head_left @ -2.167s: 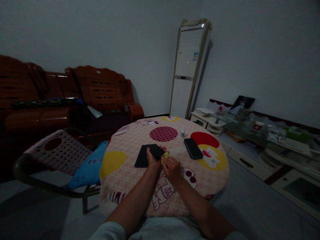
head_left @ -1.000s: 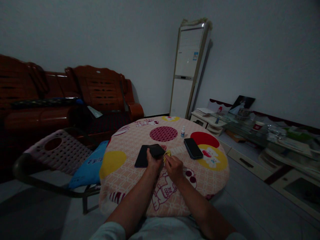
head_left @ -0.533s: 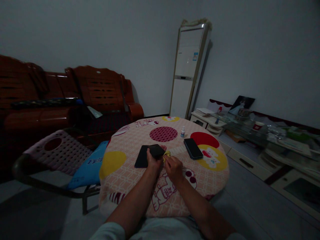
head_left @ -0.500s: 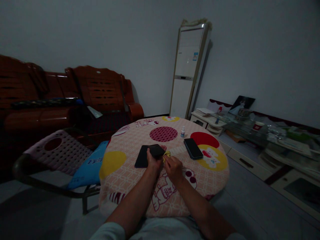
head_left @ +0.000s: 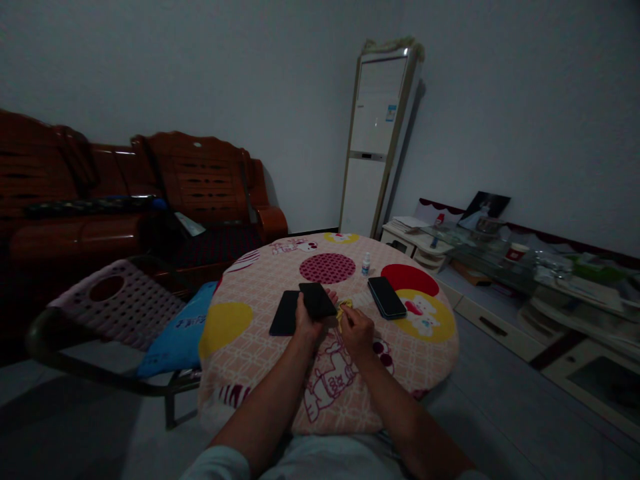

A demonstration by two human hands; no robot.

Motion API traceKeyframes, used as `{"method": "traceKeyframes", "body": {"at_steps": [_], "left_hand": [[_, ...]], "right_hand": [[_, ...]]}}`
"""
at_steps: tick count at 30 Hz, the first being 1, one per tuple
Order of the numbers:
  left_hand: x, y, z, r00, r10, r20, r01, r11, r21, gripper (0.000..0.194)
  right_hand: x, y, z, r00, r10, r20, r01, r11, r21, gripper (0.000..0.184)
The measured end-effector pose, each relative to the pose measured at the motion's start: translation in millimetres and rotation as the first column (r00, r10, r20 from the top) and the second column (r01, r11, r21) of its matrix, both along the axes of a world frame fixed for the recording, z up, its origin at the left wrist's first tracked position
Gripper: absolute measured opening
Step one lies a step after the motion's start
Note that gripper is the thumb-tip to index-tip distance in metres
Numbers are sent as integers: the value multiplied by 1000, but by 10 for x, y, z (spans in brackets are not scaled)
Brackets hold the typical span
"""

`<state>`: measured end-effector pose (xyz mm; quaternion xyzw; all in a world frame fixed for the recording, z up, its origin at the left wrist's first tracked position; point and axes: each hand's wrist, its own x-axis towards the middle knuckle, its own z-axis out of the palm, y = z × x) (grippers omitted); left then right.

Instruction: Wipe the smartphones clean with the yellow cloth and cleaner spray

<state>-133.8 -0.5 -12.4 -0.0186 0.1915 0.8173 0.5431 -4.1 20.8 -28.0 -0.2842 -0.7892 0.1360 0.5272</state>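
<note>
My left hand is closed around a dark smartphone, its thumb along the near left edge and fingertips showing past the far side. A second dark smartphone lies flat on the patterned tablecloth, just left of that hand and partly covered by the held one. Pinched in my right hand is a small yellow cloth, apart from the phone's right edge. To the right of both hands rests another dark phone, which seems to be a stack of two. Beyond it stands a small white bottle.
A woven chair with a blue cushion stands left of the round table. Wooden seats line the wall behind. A tall air conditioner fills the corner, and a cluttered low cabinet runs along the right.
The held phone has turned and shifted right, uncovering more of the phone on the table. My right hand has moved right with the yellow cloth, away from the held phone.
</note>
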Motion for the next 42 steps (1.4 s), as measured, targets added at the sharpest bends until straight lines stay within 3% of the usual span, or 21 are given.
{"method": "traceKeyframes", "body": {"at_steps": [3, 6, 11, 14, 16, 19, 23, 25, 28, 31, 34, 37, 42], "left_hand": [[6, 14, -26, 996, -72, -45, 73, 997, 32, 53], [9, 15, -47, 986, -146, -82, 152, 987, 62, 51], [-1, -3, -27, 947, -297, -126, 308, 948, 75, 55], [-18, -21, 12, 968, -218, -122, 231, 967, 107, 58], [-36, -38, 40, 980, -164, -116, 176, 979, 107, 61], [-52, -69, 85, 984, -149, -99, 158, 983, 95, 62], [-22, -103, 143, 989, -115, -94, 126, 986, 111, 59], [10, -106, 153, 989, -98, -110, 110, 988, 110, 58], [73, -90, 142, 985, -111, -131, 121, 990, 72, 57], [149, -65, 135, 982, -134, -136, 136, 991, 9, 55], [220, -57, 160, 981, -121, -153, 117, 993, -36, 53], [273, -77, 196, 977, -112, -179, 114, 993, 2, 49], [337, -130, 190, 952, -165, -259, 185, 981, 54, 52]], "right_hand": [[11, -6, 12, 997, 82, -14, -82, 997, -13, 29], [-10, -16, -4, 986, 144, 79, -144, 989, 5, 28], [-6, 84, -38, 993, 18, 121, -9, 998, -68, 27], [37, 159, -50, 994, -52, 97, 65, 989, -136, 27], [59, 180, -56, 995, -33, 94, 47, 987, -154, 25], [77, 175, -48, 992, 23, 125, -8, 993, -118, 23], [90, 149, 7, 992, -78, 97, 85, 994, -65, 27], [80, 131, 29, 999, -39, 34, 42, 995, -94, 30], [40, 98, 29, 993, 99, -70, -112, 971, -213, 34], [5, 71, 22, 989, 108, -103, -135, 939, -316, 39], [-6, 56, 46, 994, 74, -83, -93, 963, -254, 53], [-13, 47, 75, 995, 87, -46, -93, 984, -153, 67], [-36, 48, 29, 989, 134, -57, -145, 950, -278, 75]]}}
